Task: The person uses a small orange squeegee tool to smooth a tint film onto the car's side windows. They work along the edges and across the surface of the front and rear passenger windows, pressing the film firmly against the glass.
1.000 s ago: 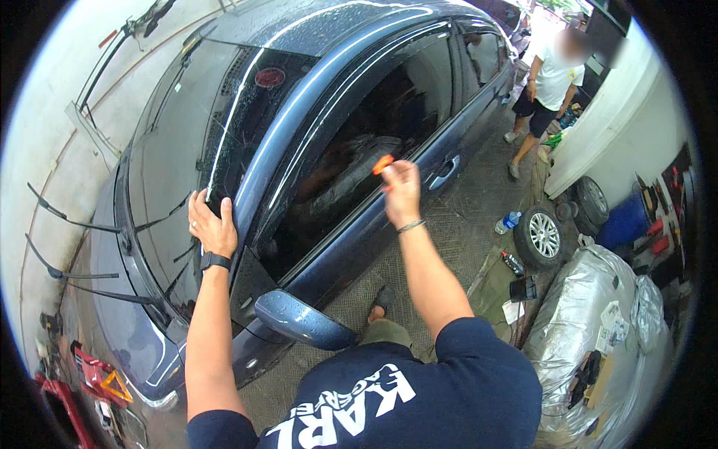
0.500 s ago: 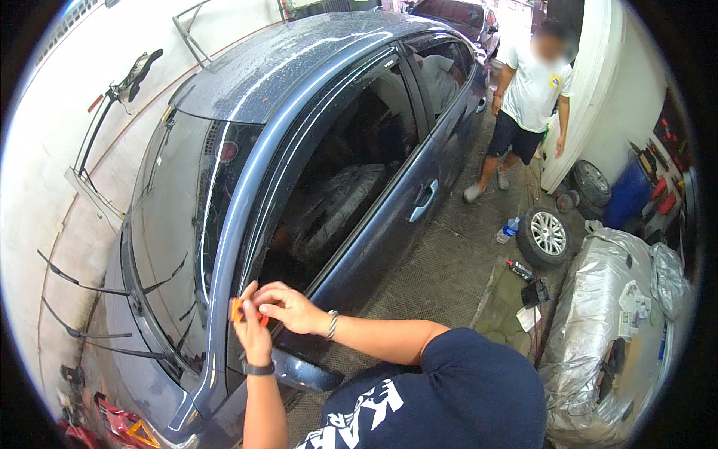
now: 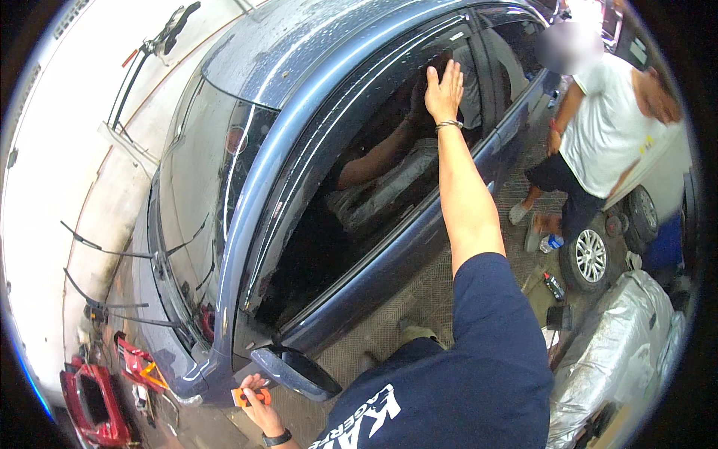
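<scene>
The car (image 3: 262, 67) is blue, with water drops on its roof. Against the dark front side window (image 3: 351, 202) my right hand (image 3: 445, 93) is raised palm-down near its upper rear corner, fingers straight and nothing held; its reflection shows in the glass. I cannot tell whether the palm touches or hovers. Low down by the side mirror (image 3: 295, 372), my left hand (image 3: 262, 417) closes on a small orange tool (image 3: 238, 397) with dark spots, whose exact kind is not clear.
A person in a white shirt (image 3: 598, 138) stands close by at the right. Behind are loose wheels (image 3: 588, 256), a bottle (image 3: 551, 243) and a silver-covered bulk (image 3: 624, 329). Red car parts (image 3: 93, 404) lie at lower left; raised wiper arms (image 3: 97, 247) stick out from the windscreen.
My hands have parted: the right has swept up and rearward over the window, the left has dropped beside the mirror with the orange tool. The other person appears closer.
</scene>
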`<state>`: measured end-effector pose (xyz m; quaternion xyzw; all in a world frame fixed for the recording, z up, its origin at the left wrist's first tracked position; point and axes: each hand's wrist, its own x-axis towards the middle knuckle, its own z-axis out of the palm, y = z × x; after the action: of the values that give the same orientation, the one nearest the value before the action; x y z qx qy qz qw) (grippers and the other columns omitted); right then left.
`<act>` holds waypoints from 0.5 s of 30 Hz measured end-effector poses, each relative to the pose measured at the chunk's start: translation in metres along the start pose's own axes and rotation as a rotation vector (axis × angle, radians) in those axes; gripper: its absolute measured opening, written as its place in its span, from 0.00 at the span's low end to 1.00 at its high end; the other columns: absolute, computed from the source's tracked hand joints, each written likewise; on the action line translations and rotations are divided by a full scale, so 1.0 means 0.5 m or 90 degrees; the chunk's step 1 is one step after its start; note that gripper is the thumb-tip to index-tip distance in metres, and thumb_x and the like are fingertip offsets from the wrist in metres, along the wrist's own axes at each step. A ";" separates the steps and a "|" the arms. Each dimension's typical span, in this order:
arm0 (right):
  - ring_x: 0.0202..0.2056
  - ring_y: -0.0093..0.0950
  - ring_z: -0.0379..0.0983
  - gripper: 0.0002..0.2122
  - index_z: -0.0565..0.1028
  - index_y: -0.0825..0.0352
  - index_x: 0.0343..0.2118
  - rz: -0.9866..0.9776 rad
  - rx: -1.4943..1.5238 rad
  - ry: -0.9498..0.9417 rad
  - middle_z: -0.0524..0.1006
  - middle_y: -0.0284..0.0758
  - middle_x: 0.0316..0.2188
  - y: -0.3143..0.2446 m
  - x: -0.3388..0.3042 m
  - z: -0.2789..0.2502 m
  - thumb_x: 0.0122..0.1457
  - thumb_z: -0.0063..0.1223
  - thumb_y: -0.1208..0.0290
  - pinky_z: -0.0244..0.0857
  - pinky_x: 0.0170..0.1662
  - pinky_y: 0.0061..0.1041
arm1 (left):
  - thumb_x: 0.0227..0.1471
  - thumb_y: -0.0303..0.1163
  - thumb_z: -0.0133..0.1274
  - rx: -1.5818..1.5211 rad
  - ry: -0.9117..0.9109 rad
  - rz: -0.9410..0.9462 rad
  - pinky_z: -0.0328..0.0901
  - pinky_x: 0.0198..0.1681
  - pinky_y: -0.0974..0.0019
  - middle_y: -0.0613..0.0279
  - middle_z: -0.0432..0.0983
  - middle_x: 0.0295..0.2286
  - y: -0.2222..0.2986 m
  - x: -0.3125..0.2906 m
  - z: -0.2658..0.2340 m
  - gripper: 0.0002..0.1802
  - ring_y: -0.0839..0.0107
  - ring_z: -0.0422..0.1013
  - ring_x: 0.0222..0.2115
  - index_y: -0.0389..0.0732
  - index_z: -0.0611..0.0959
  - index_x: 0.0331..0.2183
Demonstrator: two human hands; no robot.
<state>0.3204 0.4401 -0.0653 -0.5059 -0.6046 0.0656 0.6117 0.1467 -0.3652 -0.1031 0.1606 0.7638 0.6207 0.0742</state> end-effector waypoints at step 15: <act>0.73 0.52 0.52 0.43 0.63 0.73 0.69 -0.333 -0.057 -0.694 0.58 0.54 0.73 -0.389 -0.490 -0.162 0.58 0.57 0.44 0.43 0.74 0.57 | 0.75 0.51 0.42 0.043 0.087 -0.027 0.69 0.49 0.63 0.54 0.81 0.45 0.066 0.040 0.038 0.28 0.66 0.76 0.43 0.35 0.79 0.54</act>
<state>0.2186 0.1335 -0.0749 -0.2597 -0.9373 0.1374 0.1876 0.1392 -0.3349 -0.0734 0.1041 0.7909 0.6022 0.0294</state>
